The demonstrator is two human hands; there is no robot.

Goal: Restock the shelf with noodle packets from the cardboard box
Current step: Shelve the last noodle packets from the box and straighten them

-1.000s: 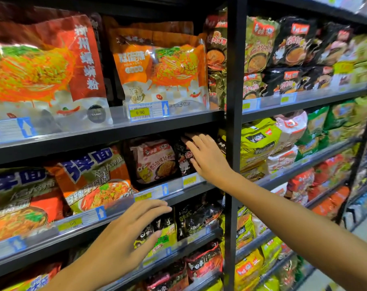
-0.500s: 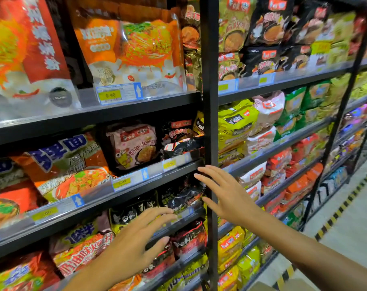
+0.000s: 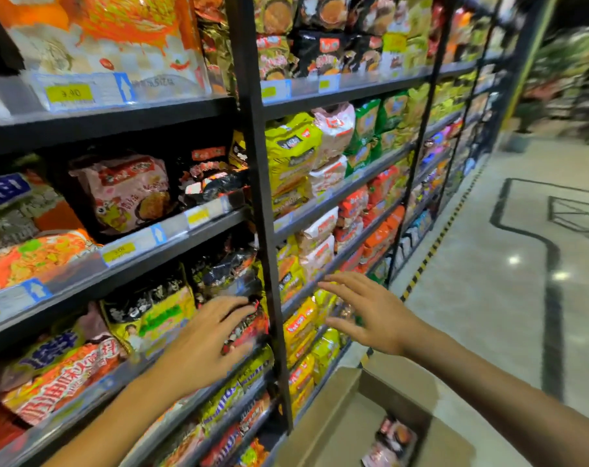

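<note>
An open cardboard box (image 3: 350,419) sits on the floor at the bottom, with pink noodle packets (image 3: 392,439) lying inside it. The black shelf rack (image 3: 259,197) is stacked with noodle packets; a pink packet (image 3: 127,193) and black packets (image 3: 215,180) stand on the middle shelf. My left hand (image 3: 205,345) hovers with fingers spread in front of the black and red packets (image 3: 245,328) on the lower shelf. Held open with straight fingers, my right hand (image 3: 370,311) is in the air above the box, right of the rack's upright post. Neither hand holds anything.
Yellow packets (image 3: 293,153) and orange packets (image 3: 380,237) fill the shelves further right. A tiled aisle floor (image 3: 488,264) with black lines and yellow-black edge tape (image 3: 431,254) runs along the right. Price labels (image 3: 70,94) line the shelf edges.
My view has swung down and right, bringing the cardboard box into sight. My right hand left the middle shelf and dropped towards the box; my left hand stayed near the lower shelf.
</note>
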